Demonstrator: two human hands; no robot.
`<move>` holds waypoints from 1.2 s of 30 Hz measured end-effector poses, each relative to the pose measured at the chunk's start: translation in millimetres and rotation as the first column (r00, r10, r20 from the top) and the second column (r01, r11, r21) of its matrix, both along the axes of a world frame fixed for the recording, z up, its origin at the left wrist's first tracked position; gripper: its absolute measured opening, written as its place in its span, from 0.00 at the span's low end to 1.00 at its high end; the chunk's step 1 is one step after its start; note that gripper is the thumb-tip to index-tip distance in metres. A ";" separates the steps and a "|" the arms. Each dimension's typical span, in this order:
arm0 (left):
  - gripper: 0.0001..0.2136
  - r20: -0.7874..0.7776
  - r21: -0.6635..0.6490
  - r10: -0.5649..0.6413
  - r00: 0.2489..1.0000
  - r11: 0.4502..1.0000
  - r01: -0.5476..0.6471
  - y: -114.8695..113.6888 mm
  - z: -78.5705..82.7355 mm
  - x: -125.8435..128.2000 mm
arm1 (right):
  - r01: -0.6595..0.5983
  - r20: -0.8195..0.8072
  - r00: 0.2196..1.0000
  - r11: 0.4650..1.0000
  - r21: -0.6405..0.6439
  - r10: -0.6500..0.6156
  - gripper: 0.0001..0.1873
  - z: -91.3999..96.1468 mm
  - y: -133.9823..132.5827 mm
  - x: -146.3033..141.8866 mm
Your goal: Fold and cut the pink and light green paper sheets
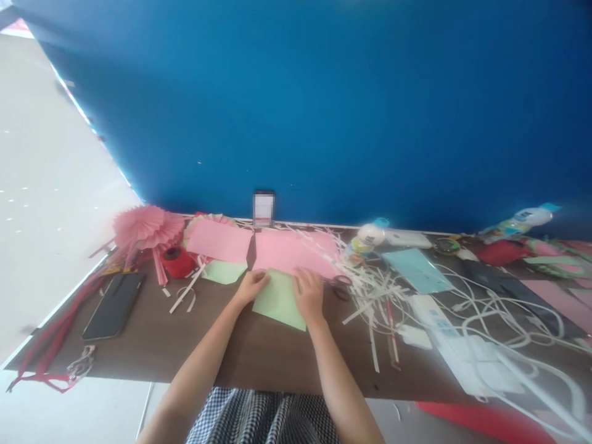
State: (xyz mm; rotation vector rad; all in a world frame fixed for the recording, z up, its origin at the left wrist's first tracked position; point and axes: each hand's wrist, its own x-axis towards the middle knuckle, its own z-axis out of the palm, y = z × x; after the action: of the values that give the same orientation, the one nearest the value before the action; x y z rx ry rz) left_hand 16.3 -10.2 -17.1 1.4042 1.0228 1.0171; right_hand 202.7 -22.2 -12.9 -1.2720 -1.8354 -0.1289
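A light green paper sheet (279, 302) lies on the brown table (259, 351) in front of me. My left hand (252, 286) rests on its upper left edge with the fingers curled on the paper. My right hand (309, 294) lies flat on its right side, fingers pressing down. Two pink sheets (219, 240) (291, 251) lie just beyond the green one. Scissors (341, 285) peek out right of my right hand.
A black phone (113, 305) and red strap (50, 345) lie at left, near a pink paper fan (145, 225) and red tape roll (176, 261). White paper strips (374, 296), glue bottles (370, 237), a light blue sheet (417, 270) and white cables (490, 314) crowd the right. A blue wall (324, 111) stands behind.
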 end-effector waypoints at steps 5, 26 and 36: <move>0.18 -0.085 0.104 -0.101 0.991 0.989 0.109 -5.2 4.7 7.2 | -0.100 0.124 0.988 0.995 0.023 0.097 0.11 2.2 -5.5 -13.0; 0.19 -0.014 0.086 -0.035 0.999 0.996 0.036 -2.5 -5.3 13.0 | -0.187 0.084 0.980 0.981 0.055 0.182 0.10 4.0 -6.0 -12.2; 0.16 -0.045 0.105 -0.135 0.990 0.985 0.139 -4.9 4.0 12.2 | -0.208 0.014 0.978 0.976 -0.065 0.209 0.11 0.3 -6.2 -9.9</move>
State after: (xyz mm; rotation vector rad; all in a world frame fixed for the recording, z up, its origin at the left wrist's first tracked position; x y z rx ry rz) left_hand 28.5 -15.2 -13.1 1.5650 0.8965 0.9593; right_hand 192.8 -28.4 -12.6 -1.1154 -1.9920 0.0317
